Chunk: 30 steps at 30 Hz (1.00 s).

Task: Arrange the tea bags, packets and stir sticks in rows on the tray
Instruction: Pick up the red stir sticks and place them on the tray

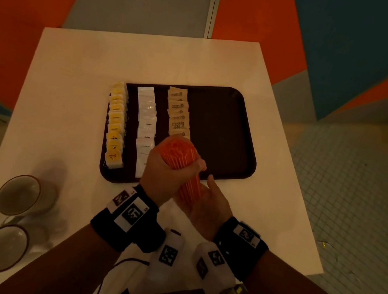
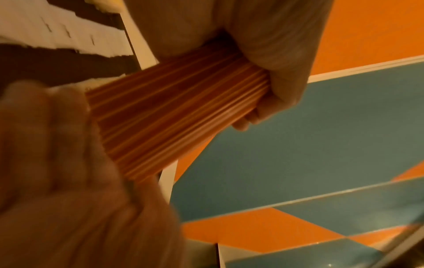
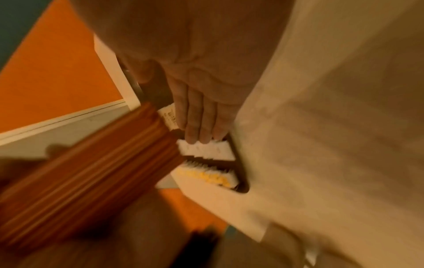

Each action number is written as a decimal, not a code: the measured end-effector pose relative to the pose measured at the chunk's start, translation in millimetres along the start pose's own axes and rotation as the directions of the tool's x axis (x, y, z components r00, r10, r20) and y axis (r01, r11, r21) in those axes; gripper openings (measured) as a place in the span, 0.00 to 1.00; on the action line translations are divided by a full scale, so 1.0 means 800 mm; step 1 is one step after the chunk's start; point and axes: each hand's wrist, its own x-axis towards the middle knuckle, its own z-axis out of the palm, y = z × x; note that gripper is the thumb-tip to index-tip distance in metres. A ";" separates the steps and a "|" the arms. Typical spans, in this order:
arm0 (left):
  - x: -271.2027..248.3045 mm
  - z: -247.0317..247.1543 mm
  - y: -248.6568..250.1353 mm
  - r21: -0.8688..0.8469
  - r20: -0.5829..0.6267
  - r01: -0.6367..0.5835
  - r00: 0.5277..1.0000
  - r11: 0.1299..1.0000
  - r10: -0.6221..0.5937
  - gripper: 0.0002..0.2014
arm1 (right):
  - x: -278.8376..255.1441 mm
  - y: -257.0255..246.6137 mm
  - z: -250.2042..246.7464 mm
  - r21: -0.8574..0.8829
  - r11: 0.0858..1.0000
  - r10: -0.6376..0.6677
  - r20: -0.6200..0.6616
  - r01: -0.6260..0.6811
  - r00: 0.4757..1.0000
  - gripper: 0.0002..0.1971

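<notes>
Stir sticks [image 1: 182,155] stand bundled in left hand [image 1: 161,177]'s wrapped grip, base on flat right hand [image 1: 208,205].

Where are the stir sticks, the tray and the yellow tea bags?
stir sticks [image 1: 180,150]: head view, top end of the orange bundle.
tray [image 1: 220,130]: head view, bare dark floor on its right half.
yellow tea bags [image 1: 115,125]: head view, middle of the leftmost row.

The left hand [image 1: 165,170] and stir sticks [image 1: 180,152] hide the near ends of the white packets [image 1: 146,121] and brown packets [image 1: 178,112]. Packet print is illegible. Both wrist views are motion-blurred.
</notes>
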 end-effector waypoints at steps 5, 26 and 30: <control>0.007 0.012 -0.010 -0.102 -0.086 0.108 0.989 0.989 -0.117 0.14 | 0.001 -0.010 0.023 -0.221 0.964 -0.164 -0.049 0.150 0.985 0.23; 0.179 0.040 -0.053 -0.016 0.233 0.433 0.878 0.901 -0.418 0.14 | 0.100 -0.181 0.001 -0.776 0.595 -0.228 0.085 0.209 0.970 0.14; 0.214 0.051 -0.062 0.027 0.210 0.493 0.848 0.870 -0.487 0.14 | 0.135 -0.201 -0.002 -0.824 0.552 -0.174 0.037 0.129 0.984 0.17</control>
